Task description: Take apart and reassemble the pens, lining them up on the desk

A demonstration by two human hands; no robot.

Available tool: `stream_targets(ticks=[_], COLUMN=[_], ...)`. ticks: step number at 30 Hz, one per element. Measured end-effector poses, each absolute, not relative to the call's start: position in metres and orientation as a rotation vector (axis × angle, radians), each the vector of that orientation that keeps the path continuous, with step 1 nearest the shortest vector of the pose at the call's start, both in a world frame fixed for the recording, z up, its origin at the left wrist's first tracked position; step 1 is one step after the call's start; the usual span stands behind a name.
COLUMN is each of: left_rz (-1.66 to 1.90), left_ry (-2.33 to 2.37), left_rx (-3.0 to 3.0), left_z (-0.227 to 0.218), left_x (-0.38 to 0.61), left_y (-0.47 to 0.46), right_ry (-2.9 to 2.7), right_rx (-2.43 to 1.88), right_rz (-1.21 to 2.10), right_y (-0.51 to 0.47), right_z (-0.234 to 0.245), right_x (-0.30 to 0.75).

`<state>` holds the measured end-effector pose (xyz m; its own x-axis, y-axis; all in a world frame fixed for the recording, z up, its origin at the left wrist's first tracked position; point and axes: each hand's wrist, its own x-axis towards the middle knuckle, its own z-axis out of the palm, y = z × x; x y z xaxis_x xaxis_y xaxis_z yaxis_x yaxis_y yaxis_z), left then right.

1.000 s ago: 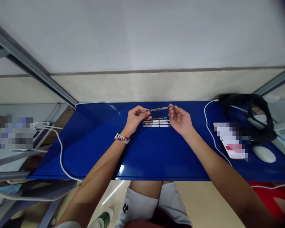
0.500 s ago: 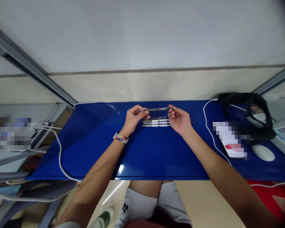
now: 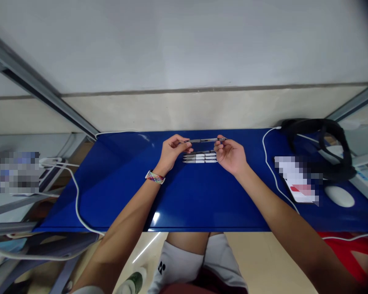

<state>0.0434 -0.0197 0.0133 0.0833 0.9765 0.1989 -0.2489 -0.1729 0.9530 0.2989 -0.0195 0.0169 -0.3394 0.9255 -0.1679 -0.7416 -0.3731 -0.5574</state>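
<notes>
A dark grey pen (image 3: 205,140) is held level a little above the blue table (image 3: 190,196). My left hand (image 3: 171,152) pinches its left end and my right hand (image 3: 230,154) pinches its right end. Right under it, between my hands, three more pens (image 3: 200,157) lie side by side on the table, two of them white with dark ends. A striped band is on my left wrist.
A white cable (image 3: 271,167) runs down the table's right part past a blurred white card (image 3: 296,179). A white mouse (image 3: 339,196) and a black strap (image 3: 322,143) lie at the far right. Another white cable (image 3: 77,196) hangs off the left edge. A wall stands behind.
The held pen has levelled out and my hands have drawn slightly closer to it; the pens on the table have not moved.
</notes>
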Motion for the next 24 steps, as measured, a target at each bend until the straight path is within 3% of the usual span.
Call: stream_targets(ticks=[24], left_rz=[1.361], left_ry=[0.872], left_rx=[1.229], left_z=[0.0139], left_x=[0.0423], left_y=[-0.0206], right_ry=[-0.426], right_rx=[-0.515], right_rz=[1.821], right_y=[-0.0238], right_z=[0.0228], right_x=[0.2934])
